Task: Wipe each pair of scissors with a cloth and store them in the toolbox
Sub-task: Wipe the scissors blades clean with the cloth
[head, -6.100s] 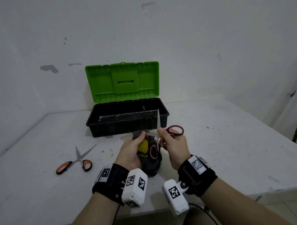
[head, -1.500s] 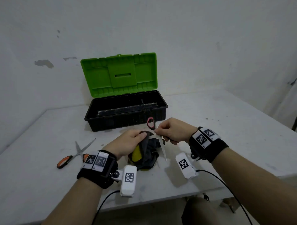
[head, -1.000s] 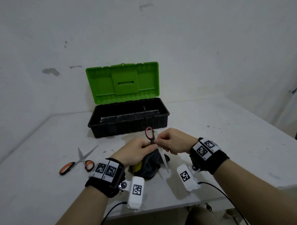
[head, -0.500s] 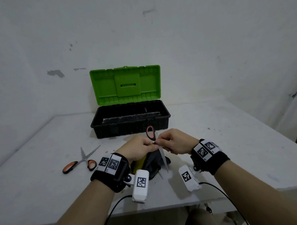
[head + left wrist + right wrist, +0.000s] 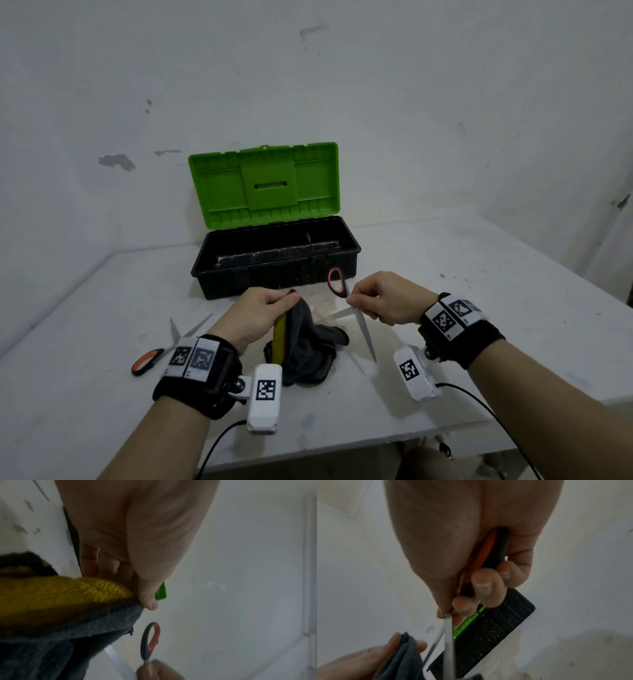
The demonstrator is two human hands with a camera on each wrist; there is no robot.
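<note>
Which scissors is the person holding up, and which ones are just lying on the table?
The right hand holds the scissors with the red-lined black handle. The orange-handled scissors lie untouched on the table, by the left wrist.

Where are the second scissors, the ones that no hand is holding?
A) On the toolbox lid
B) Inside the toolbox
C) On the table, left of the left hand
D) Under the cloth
C: the spare scissors lie on the table, blades open, left of the left hand, outside the toolbox; the right hand holds the other pair.
</note>
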